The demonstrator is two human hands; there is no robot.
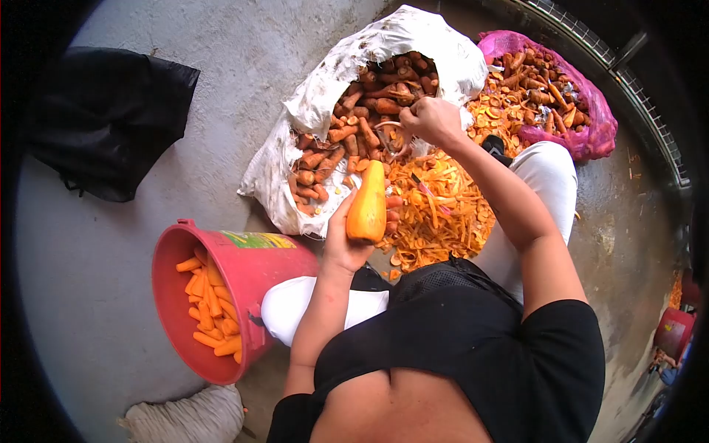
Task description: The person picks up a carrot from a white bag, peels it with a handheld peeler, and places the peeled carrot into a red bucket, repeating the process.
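My left hand [342, 240] is wrapped round a thick peeled carrot [368, 205], held upright with its broad end toward me. Up and to the right of it, my right hand [433, 120] is closed on a peeler [392, 139], whose pale curved frame shows below the fist, apart from the carrot. Behind both hands a white sack [306, 107] lies open, full of unpeeled carrots [377, 96]. Under and beyond the peeled carrot spreads a heap of orange peelings [443, 214].
On my left a red bucket [277, 264] lies tilted, with peeled carrots [210, 299] inside. A pink mesh sack [600, 125] of carrots lies at the back right. A black cloth or bag [111, 118] rests on the grey floor, and a pale sack [188, 417] sits below the bucket.
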